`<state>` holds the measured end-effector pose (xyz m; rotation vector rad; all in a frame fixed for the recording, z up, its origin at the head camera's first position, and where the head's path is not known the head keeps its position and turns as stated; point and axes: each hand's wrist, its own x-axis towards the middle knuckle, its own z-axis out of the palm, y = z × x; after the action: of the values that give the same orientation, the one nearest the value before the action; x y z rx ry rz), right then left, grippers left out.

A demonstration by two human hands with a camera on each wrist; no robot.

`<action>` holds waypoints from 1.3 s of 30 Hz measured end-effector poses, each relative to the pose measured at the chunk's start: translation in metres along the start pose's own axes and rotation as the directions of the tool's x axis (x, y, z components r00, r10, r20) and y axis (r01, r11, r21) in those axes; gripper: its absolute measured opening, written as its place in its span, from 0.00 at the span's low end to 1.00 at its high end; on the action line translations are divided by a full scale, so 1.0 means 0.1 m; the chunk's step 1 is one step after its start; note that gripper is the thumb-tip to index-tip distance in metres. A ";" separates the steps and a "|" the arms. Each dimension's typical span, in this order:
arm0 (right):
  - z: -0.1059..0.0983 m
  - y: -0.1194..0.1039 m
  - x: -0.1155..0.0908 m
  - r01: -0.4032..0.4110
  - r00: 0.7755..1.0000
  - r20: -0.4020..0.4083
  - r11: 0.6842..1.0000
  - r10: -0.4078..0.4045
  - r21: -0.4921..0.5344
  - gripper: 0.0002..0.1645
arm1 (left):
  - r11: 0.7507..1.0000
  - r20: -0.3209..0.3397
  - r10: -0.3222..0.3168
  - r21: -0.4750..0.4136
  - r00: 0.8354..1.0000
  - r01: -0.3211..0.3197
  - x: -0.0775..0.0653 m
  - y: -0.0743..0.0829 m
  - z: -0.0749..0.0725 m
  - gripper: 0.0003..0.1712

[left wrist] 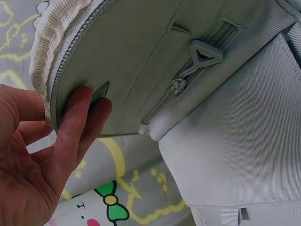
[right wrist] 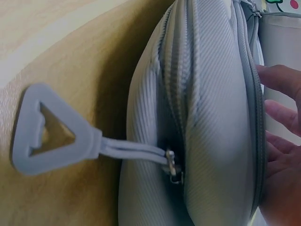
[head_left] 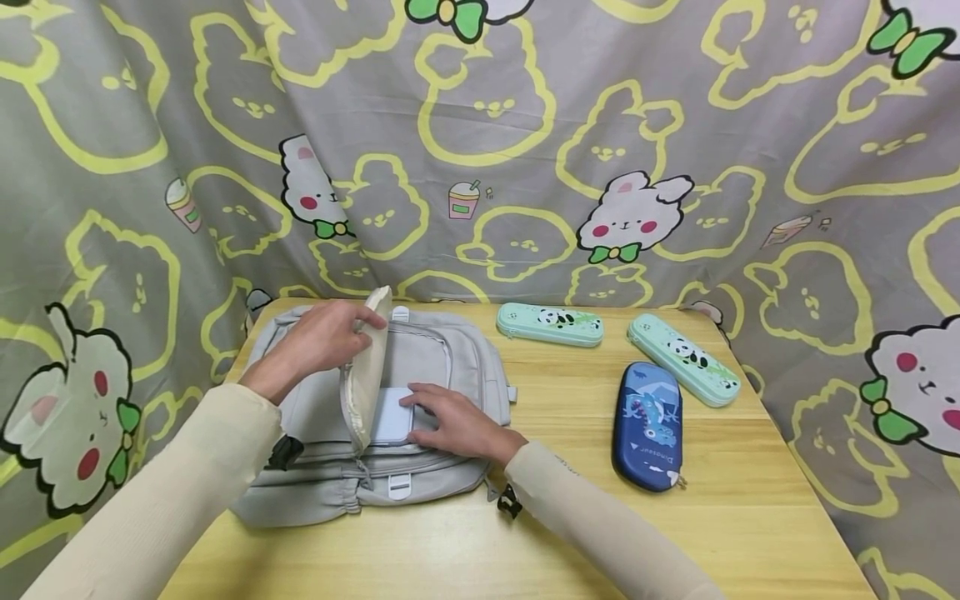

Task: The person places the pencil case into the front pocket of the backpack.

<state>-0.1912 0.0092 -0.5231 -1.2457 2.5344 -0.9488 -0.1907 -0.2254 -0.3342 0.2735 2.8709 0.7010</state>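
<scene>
A grey backpack [head_left: 465,367] lies on the table with its front pocket unzipped. My left hand [head_left: 322,333] pinches the edge of the raised pocket flap [head_left: 370,367], thumb on one side and fingers on the other. In the left wrist view the flap's zipper teeth run beside those fingers [left wrist: 75,108]. A flat pale blue case [head_left: 392,417] lies in the pocket, partly hidden behind the flap. My right hand [head_left: 457,421] reaches over the pocket with loosely bent fingers, fingertips at the case's right edge. The right wrist view shows this hand [right wrist: 284,155] at the pocket's zipped rim.
Two mint green panda pencil cases [head_left: 551,325] lie at the back right of the wooden table [head_left: 540,533]. A dark blue dinosaur pencil case [head_left: 648,427] is nearer. Patterned grey curtains [head_left: 495,108] hang around the table. A triangular zipper pull [right wrist: 54,132] hangs off the backpack.
</scene>
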 end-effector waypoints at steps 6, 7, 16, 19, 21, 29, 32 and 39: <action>-0.12 -0.17 -0.03 -0.076 0.997 0.008 0.997 0.076 -0.025 0.35 | 1.000 -0.010 0.006 0.001 1.000 -0.006 0.00 0.00 0.00 0.23; -0.13 -0.19 -0.03 -0.090 0.996 0.007 0.995 0.090 -0.034 0.35 | 1.000 -0.010 0.006 0.002 1.000 -0.006 0.00 0.00 0.00 0.23; -0.13 -0.22 0.00 -0.138 0.990 -0.013 0.989 0.138 -0.053 0.36 | 1.000 0.015 -0.002 -0.017 1.000 0.002 -0.02 0.04 -0.02 0.23; -0.11 -0.22 0.00 -0.143 0.990 -0.016 0.989 0.142 -0.048 0.36 | 1.000 0.017 -0.006 -0.010 1.000 0.006 -0.01 0.04 -0.03 0.23; -0.10 -0.22 0.01 -0.140 0.990 -0.020 0.989 0.139 -0.045 0.36 | 1.000 0.015 -0.004 -0.006 1.000 0.004 -0.01 0.04 -0.02 0.23; 0.00 -0.18 0.04 -0.104 0.994 -0.043 0.993 0.102 -0.051 0.38 | 1.000 0.004 0.007 -0.008 1.000 -0.006 0.01 0.07 -0.01 0.24; 0.02 -0.19 0.04 -0.110 0.993 -0.050 0.993 0.108 -0.047 0.37 | 1.000 -0.003 0.011 -0.005 1.000 -0.011 0.02 0.08 0.00 0.23; 0.02 -0.31 0.04 -0.148 0.987 -0.065 0.989 0.146 -0.022 0.36 | 1.000 0.004 -0.005 -0.021 1.000 0.005 0.02 0.10 -0.01 0.24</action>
<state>-0.1728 -0.0087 -0.5052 -1.0340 2.6529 -0.9384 -0.1917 -0.2162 -0.3292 0.2643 2.8579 0.7287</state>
